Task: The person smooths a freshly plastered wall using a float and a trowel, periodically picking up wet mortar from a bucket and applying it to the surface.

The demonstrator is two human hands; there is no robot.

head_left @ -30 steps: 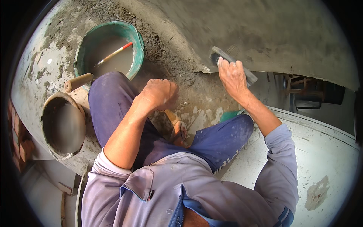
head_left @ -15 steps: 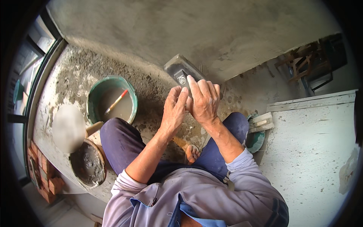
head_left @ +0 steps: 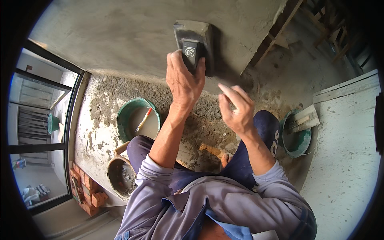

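My left hand point(head_left: 185, 82) is wrapped around the black handle of a plastering float point(head_left: 204, 34). The float's grey, mortar-smeared plate lies against the grey plastered wall point(head_left: 132, 40) in front of me, and a dark shadow falls to its right. Lower and to the right, my right hand point(head_left: 239, 109) hangs in the air, apart from the float. Its index finger points forward, the other fingers bend loosely, and nothing shows in it.
At left stands a green bucket point(head_left: 121, 124) of murky water with a red-and-white brush point(head_left: 144, 119) in it. Near my left knee is a mortar bowl point(head_left: 113, 176). Another green bucket point(head_left: 306, 142) holds a wooden float point(head_left: 302, 119) beside a white board point(head_left: 348, 152). Bricks point(head_left: 86, 188) lie lower left.
The float has moved up onto the wall in my left hand. My right hand has come away from it, lower and to the right. The view has shifted too.
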